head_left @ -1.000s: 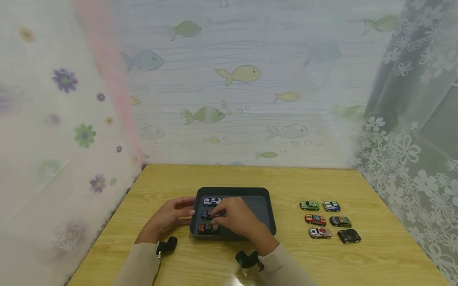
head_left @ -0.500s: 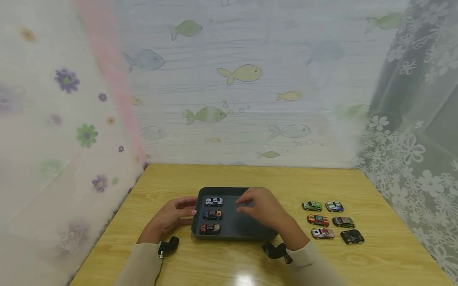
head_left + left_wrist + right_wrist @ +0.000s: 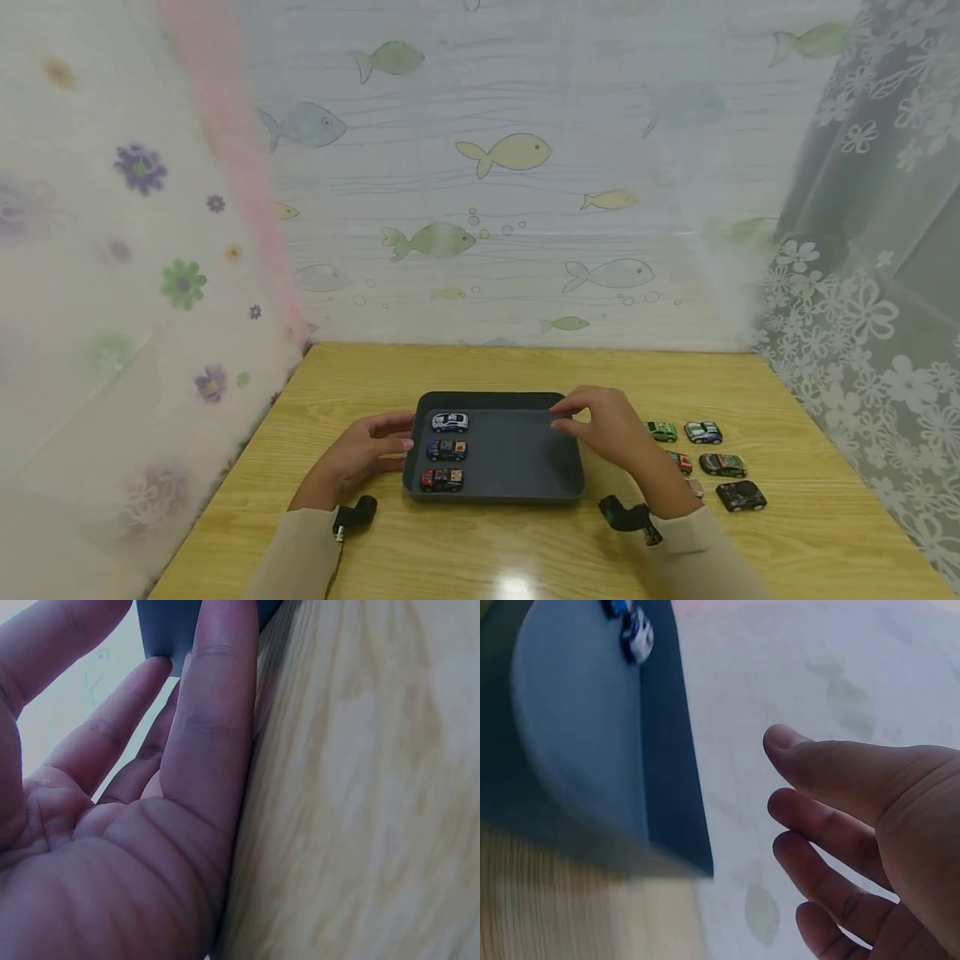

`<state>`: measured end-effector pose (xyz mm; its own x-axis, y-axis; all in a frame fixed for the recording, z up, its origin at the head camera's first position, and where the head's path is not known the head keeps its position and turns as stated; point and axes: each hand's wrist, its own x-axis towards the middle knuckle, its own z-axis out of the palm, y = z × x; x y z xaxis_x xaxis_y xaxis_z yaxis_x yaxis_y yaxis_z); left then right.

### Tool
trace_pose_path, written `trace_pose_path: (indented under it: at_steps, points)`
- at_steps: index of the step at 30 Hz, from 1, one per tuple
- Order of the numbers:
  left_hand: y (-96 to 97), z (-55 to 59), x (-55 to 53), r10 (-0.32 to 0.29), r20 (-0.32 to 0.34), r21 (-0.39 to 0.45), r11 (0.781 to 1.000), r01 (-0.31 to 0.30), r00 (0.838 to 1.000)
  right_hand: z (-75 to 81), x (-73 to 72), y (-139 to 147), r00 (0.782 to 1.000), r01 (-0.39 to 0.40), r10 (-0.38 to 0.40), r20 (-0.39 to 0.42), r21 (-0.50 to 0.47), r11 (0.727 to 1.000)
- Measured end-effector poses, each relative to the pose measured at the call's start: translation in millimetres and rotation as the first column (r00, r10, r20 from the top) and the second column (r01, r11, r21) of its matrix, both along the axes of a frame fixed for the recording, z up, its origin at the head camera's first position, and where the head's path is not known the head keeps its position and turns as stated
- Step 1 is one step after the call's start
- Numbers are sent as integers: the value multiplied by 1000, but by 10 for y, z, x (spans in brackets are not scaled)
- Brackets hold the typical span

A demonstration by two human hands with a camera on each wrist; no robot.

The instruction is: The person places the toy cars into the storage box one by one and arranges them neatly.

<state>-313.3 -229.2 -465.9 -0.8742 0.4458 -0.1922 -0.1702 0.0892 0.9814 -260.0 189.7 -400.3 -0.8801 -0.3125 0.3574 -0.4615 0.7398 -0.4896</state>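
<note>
A dark grey tray (image 3: 517, 492) lies on the table with three toy cars in a column along its left side. The white car (image 3: 450, 422) is at the back, a blue and black car (image 3: 447, 450) in the middle, a red and black car (image 3: 442, 479) at the front. My left hand (image 3: 360, 457) rests on the table, its fingertips touching the tray's left wall (image 3: 169, 630). Over the tray's right edge hovers my right hand (image 3: 609, 427), fingers loosely bent and apart; in the right wrist view nothing is between thumb and fingers.
Right of the tray stand several more toy cars, among them a green one (image 3: 662, 431), a white and blue one (image 3: 703, 432), a dark multicoloured one (image 3: 723, 465) and a black one (image 3: 742, 496). My right arm partly covers some of them. A fish-print curtain (image 3: 510, 250) hangs behind the wooden table (image 3: 420, 550).
My right hand has let go of the blue and black car in the tray and moved right, across the tray to its right edge. The left hand has stayed at the tray's left wall.
</note>
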Motion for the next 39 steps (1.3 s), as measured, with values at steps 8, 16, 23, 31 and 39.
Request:
trace_pose_path:
  at_steps: [8,16,23,31,39]
  points:
    - [6,-15,-11,6,3,-5,1000,-6,1000,-14,1,407,993,120,-120,-17,20,993]
    - [9,-47,-31,21,16,1,1000,-21,1000,15,18,775,975,216,-216,44,11,976]
    - [7,-18,-21,17,14,-1,1000,-17,1000,-5,26,996,957,262,-261,125,2,965]
    - [3,-31,-10,27,24,-9,1000,-26,999,-132,-5,1240,948,277,-276,158,16,961]
    - [10,-32,-39,33,28,-6,999,-33,999,-196,15,1377,935,274,-277,221,47,961]
